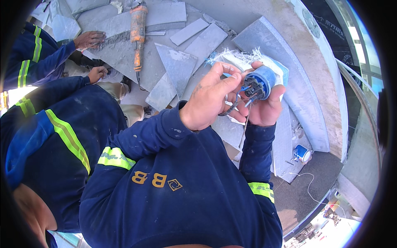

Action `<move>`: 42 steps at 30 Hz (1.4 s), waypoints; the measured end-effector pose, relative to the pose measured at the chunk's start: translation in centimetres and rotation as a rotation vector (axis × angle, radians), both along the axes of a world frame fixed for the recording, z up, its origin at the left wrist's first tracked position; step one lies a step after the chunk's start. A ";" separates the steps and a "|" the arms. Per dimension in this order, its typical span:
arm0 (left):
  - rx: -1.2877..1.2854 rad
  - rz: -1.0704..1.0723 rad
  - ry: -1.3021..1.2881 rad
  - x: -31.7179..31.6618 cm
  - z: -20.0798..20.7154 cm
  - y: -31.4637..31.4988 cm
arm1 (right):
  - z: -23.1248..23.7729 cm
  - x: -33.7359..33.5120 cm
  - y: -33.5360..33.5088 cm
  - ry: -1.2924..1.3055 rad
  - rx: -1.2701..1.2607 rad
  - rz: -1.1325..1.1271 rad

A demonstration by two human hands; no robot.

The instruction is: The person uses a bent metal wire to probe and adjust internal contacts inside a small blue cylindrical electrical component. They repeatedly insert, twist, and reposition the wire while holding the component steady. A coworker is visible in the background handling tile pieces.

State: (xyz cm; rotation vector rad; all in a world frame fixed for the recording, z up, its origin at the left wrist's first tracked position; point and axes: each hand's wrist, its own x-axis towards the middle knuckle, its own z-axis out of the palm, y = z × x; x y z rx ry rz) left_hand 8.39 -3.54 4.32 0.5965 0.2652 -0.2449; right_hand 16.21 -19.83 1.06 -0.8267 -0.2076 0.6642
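Observation:
My right hand point(269, 108) is closed around a blue cylindrical electrical connector point(264, 78), its open end with dark innards and thin wires point(248, 96) turned toward me. My left hand point(209, 99) pinches those wires at the connector's mouth with its fingertips. A dark cable loop point(228, 110) hangs below between the two hands. Both of my forearms are in navy sleeves with reflective yellow bands.
A co-worker in navy workwear crouches at the left, one hand point(89, 39) flat on grey tile pieces point(178, 66). An orange angle grinder point(138, 25) lies on the slabs. A small blue-and-white roll point(302, 153) and a white cord point(310, 188) lie at the lower right.

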 end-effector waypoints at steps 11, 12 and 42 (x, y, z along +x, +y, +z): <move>-0.217 -0.169 -0.093 -1.2 -3.0 0.6 | 1.8 0.3 -1.5 -0.466 -0.560 -0.142; -0.220 -0.174 -0.109 -1.4 -3.7 0.7 | 2.3 0.1 -1.7 -0.521 -0.655 -0.231; -0.173 0.263 -0.251 -2.3 -4.1 3.5 | 9.0 -3.6 3.1 -1.275 -0.413 -0.546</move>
